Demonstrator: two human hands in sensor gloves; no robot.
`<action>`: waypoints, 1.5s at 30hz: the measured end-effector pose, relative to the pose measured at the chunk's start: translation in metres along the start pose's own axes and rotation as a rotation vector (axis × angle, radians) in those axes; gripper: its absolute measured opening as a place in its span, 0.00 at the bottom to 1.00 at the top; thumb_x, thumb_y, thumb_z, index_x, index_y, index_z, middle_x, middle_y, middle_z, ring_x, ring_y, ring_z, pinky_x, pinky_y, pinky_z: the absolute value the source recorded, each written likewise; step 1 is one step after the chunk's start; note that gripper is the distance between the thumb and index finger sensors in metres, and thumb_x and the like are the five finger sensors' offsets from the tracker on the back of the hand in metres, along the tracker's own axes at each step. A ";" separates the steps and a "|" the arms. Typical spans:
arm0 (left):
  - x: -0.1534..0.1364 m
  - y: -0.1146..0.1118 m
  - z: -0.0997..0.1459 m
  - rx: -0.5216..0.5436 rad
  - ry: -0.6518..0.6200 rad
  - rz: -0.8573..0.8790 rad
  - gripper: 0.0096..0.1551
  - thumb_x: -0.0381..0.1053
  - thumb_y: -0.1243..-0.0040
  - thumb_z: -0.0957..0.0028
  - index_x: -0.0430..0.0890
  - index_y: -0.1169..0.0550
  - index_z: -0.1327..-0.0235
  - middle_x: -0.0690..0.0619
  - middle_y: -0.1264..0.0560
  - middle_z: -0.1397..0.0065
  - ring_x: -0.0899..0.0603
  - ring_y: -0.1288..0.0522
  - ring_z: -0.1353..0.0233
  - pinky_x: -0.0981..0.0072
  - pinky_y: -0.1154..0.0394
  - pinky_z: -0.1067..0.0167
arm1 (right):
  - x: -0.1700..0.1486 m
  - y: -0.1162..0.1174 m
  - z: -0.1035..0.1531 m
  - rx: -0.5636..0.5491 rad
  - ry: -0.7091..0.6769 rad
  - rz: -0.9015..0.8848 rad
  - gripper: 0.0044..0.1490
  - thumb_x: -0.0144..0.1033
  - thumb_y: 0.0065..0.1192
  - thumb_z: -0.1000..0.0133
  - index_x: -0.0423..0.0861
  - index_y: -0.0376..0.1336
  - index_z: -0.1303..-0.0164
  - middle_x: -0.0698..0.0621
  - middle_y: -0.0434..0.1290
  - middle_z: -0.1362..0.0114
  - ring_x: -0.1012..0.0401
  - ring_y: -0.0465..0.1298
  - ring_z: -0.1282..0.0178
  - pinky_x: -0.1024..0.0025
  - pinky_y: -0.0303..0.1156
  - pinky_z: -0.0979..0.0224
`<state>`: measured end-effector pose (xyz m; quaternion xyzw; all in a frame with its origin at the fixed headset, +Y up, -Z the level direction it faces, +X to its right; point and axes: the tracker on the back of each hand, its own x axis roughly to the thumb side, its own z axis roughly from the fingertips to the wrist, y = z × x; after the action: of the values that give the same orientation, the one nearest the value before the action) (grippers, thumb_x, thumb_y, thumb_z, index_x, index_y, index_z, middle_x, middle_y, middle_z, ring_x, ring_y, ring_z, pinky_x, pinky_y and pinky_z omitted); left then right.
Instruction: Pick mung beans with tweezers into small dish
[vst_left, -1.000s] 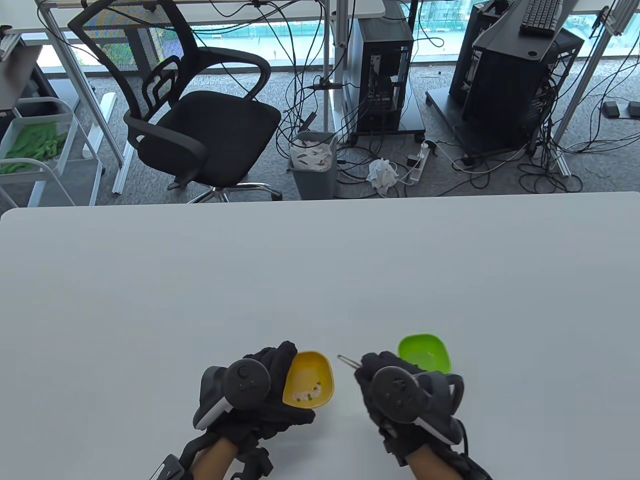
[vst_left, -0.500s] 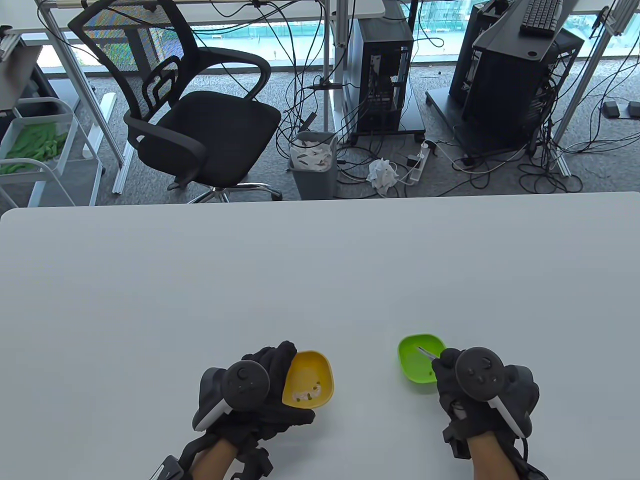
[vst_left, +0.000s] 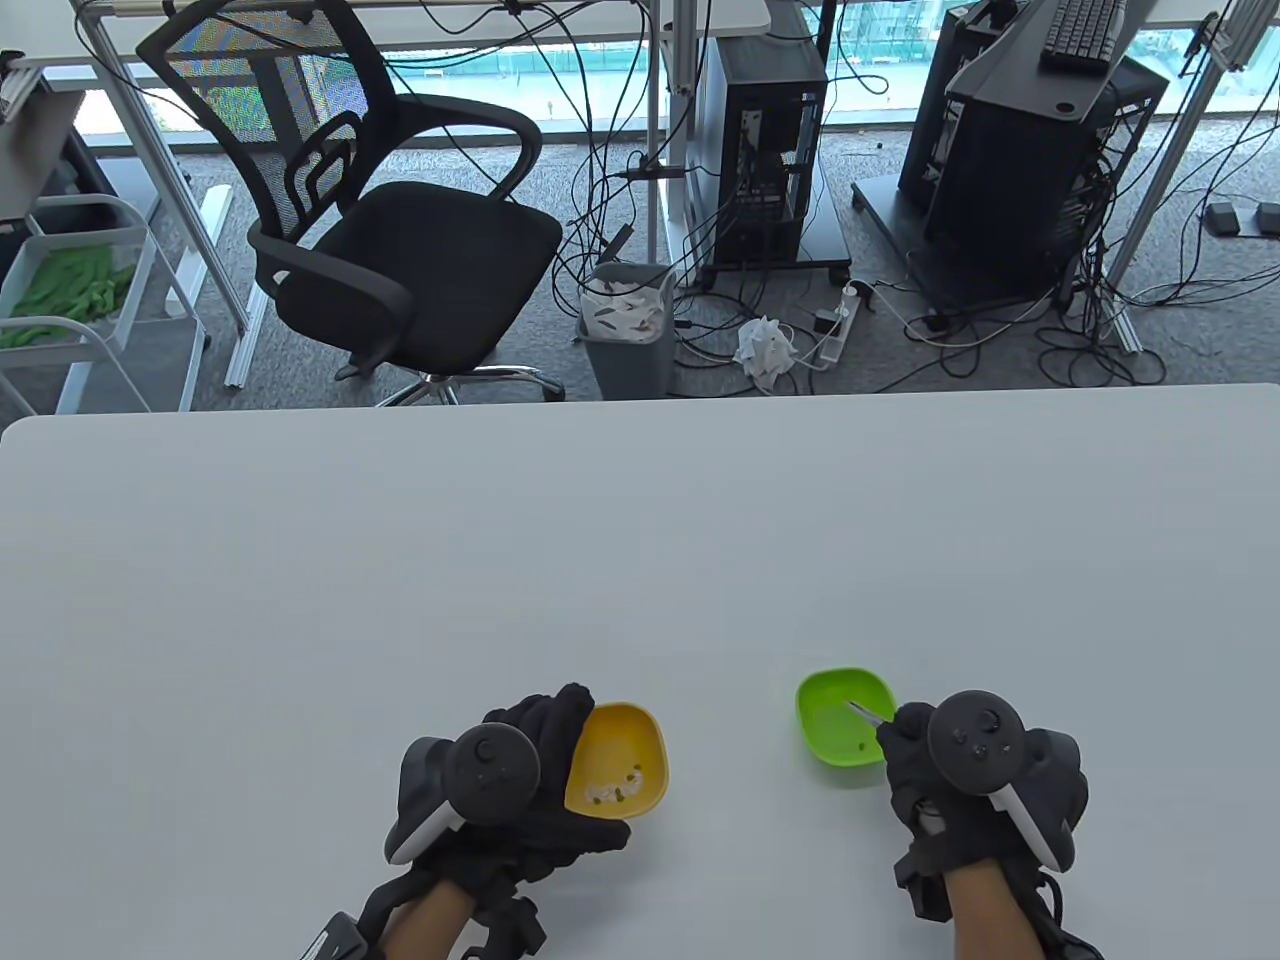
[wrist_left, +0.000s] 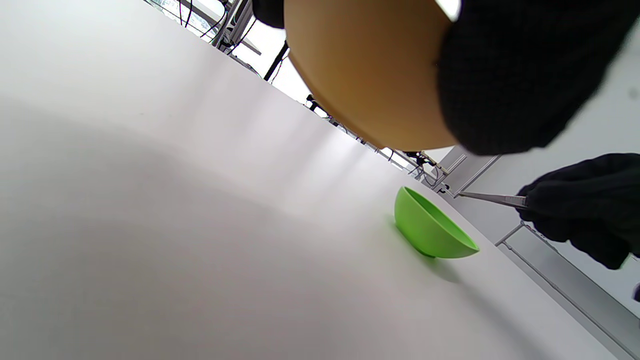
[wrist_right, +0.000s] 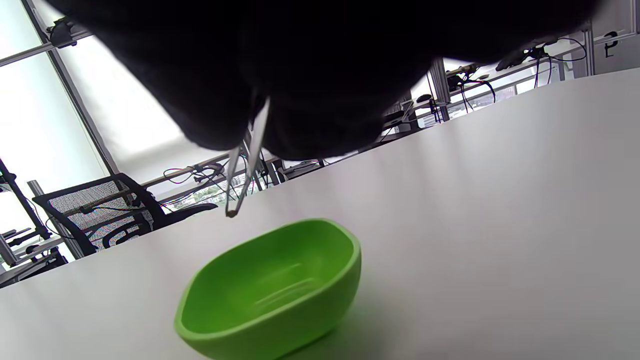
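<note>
My left hand (vst_left: 520, 790) holds a yellow dish (vst_left: 622, 756) tilted off the table; several small beans (vst_left: 615, 790) lie in its low side. Its underside fills the top of the left wrist view (wrist_left: 370, 75). My right hand (vst_left: 935, 770) grips metal tweezers (vst_left: 868, 713), with their tips over the green dish (vst_left: 838, 722) on the table. In the right wrist view the tweezers (wrist_right: 245, 170) hang above the green dish (wrist_right: 280, 295), tips closed on a small dark speck. One small dark bean (vst_left: 862, 746) lies inside the green dish.
The white table (vst_left: 640, 540) stretches wide around both dishes. Beyond its far edge stand an office chair (vst_left: 380, 210), a waste bin (vst_left: 628, 325), computer towers (vst_left: 765, 160) and floor cables.
My right hand with the tweezers moved right from beside the yellow dish to over the green dish, then drew slightly back. My left hand and the yellow dish have stayed still.
</note>
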<state>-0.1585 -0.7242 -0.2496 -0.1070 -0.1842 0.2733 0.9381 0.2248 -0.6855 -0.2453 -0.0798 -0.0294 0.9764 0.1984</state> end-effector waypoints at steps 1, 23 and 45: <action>0.000 0.000 0.000 0.001 0.000 0.000 0.77 0.72 0.23 0.64 0.44 0.55 0.17 0.44 0.48 0.15 0.30 0.52 0.14 0.32 0.62 0.23 | 0.000 0.001 0.000 -0.011 -0.003 -0.002 0.21 0.38 0.74 0.47 0.37 0.79 0.54 0.41 0.82 0.58 0.64 0.79 0.72 0.70 0.80 0.68; 0.008 -0.004 0.000 0.000 -0.036 -0.033 0.77 0.72 0.22 0.65 0.45 0.55 0.17 0.45 0.48 0.15 0.31 0.52 0.14 0.33 0.62 0.23 | 0.091 0.002 0.040 -0.045 -0.374 -0.027 0.23 0.39 0.71 0.46 0.36 0.77 0.51 0.41 0.81 0.56 0.65 0.79 0.70 0.70 0.80 0.67; 0.012 -0.007 -0.002 -0.004 -0.030 -0.075 0.77 0.72 0.22 0.65 0.45 0.55 0.17 0.45 0.48 0.15 0.31 0.52 0.14 0.33 0.62 0.23 | 0.161 0.052 0.070 0.150 -0.553 0.200 0.22 0.39 0.74 0.47 0.36 0.77 0.52 0.41 0.81 0.57 0.65 0.78 0.71 0.69 0.80 0.68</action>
<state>-0.1450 -0.7238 -0.2464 -0.0977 -0.2028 0.2391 0.9445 0.0465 -0.6723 -0.2040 0.2015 -0.0021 0.9752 0.0911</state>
